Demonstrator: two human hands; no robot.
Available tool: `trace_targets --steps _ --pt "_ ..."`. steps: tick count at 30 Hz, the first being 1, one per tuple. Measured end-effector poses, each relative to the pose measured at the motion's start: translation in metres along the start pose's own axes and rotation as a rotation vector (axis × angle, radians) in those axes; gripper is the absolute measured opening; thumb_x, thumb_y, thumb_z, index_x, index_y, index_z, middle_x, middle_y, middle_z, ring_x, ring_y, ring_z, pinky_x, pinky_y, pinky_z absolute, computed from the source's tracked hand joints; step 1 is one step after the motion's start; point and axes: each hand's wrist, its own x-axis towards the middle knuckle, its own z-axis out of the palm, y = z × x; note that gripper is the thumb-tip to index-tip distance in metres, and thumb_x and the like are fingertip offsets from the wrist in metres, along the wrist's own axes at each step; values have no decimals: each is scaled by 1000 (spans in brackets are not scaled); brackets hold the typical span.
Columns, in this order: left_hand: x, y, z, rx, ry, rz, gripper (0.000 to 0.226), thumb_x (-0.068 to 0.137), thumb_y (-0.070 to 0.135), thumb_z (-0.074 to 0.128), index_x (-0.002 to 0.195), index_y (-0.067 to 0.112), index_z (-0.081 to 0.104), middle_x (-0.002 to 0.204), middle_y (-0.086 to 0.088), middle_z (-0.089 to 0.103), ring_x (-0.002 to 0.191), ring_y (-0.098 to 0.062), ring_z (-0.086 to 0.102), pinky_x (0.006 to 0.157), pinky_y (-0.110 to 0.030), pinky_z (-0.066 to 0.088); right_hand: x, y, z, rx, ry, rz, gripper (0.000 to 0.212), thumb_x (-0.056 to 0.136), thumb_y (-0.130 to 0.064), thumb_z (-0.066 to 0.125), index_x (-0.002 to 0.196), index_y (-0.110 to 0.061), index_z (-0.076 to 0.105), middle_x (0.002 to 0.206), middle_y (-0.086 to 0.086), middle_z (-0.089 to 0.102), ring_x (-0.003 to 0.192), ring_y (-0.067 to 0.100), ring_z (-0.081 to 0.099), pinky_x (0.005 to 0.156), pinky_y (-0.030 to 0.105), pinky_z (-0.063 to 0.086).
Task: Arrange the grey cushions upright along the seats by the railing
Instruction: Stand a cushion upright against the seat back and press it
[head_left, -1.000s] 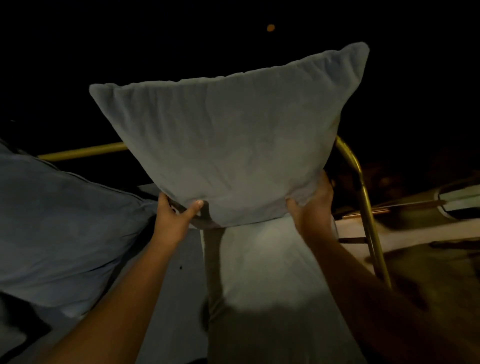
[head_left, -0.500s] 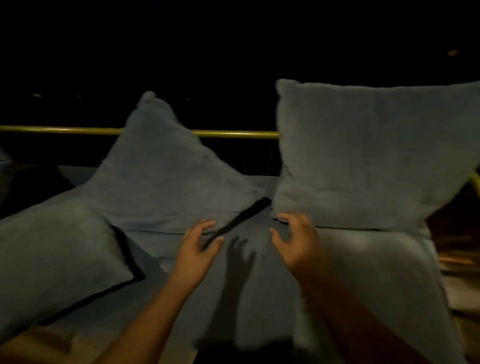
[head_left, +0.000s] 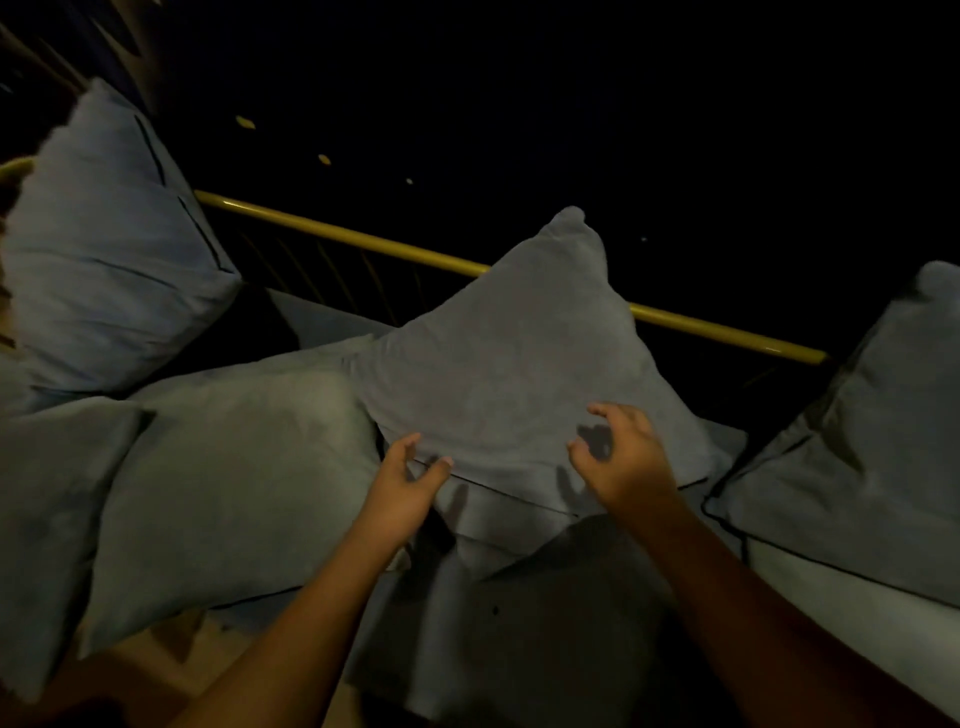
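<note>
A grey cushion (head_left: 519, 358) leans tilted on one corner against the yellow railing (head_left: 363, 241) in the middle. My left hand (head_left: 410, 480) is open at its lower left edge, fingertips near or touching the seam. My right hand (head_left: 621, 457) hovers open over its lower right part, fingers curled. Another grey cushion (head_left: 872, 441) stands at the right. A flatter cushion (head_left: 234, 483) lies at the left, and one more (head_left: 109, 249) stands upright at the far left.
The grey seat pad (head_left: 493, 649) runs below my arms along the railing. A further cushion (head_left: 36, 519) lies at the left edge. Beyond the railing everything is dark, with a few small lights. A tan floor strip (head_left: 171, 654) shows at the lower left.
One second ago both hands held a cushion up by the railing's end. They let it go, the view swung left, and both open hands now reach the tilted middle cushion.
</note>
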Motion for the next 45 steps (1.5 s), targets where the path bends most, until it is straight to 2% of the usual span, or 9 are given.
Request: trace_targets --steps 5,8,10,13,22,28,31,39,45 --pt "53 -2 14 -185 162 -32 63 90 23 62 145 17 31 150 -6 37 133 -24 42 102 -31 39 75 -1 9 -72 68 21 89 76 -48 71 148 -21 25 151 13 27 136 34 30 108 45 31" --pt "91 -13 22 -271 224 -92 89 78 45 72 148 22 23 154 -4 31 136 -22 39 109 -44 39 117 4 14 -117 129 31 100 73 -64 65 151 -27 14 157 15 17 142 39 19 113 54 23" --pt "114 -33 27 -314 247 -202 116 56 70 74 149 25 20 152 -5 34 132 -25 44 105 -44 44 137 12 17 -205 166 -23 104 69 -77 53 151 -27 14 155 19 22 139 42 24 110 59 25" --pt "146 -67 29 -342 264 -299 127 39 81 73 145 31 24 148 -4 40 125 -29 50 99 -47 48 155 24 18 -135 123 -40 111 59 -88 47 150 -36 7 154 16 24 136 41 32 106 61 33" --pt "163 -66 38 -481 261 -296 127 36 74 79 143 44 19 150 5 38 133 -22 42 109 -49 37 158 45 15 16 11 -44 107 65 -75 59 149 -42 2 145 6 41 129 29 44 100 52 43" --pt "117 -31 37 -357 297 -68 91 74 45 74 147 27 22 150 1 37 130 -16 42 111 -43 35 127 26 -8 24 91 -53 103 72 -66 63 151 -34 7 141 11 47 124 27 48 88 24 35" --pt "91 -11 25 -212 339 67 86 75 36 76 145 24 27 147 -2 42 129 -18 45 108 -41 38 94 21 -29 91 191 -98 96 77 -56 66 152 -26 13 142 5 49 121 14 44 87 6 30" --pt "-17 40 15 -92 243 306 93 61 45 84 138 24 34 133 3 49 115 -16 52 97 -37 44 -30 35 -89 295 326 53 83 76 -61 60 147 -40 22 139 -6 49 124 19 49 94 28 36" --pt "-82 64 72 5 113 376 108 48 71 72 140 32 31 139 -10 46 123 -30 50 102 -54 42 -122 74 -149 386 527 137 75 79 -61 60 143 -47 24 134 -8 53 113 11 53 91 31 44"
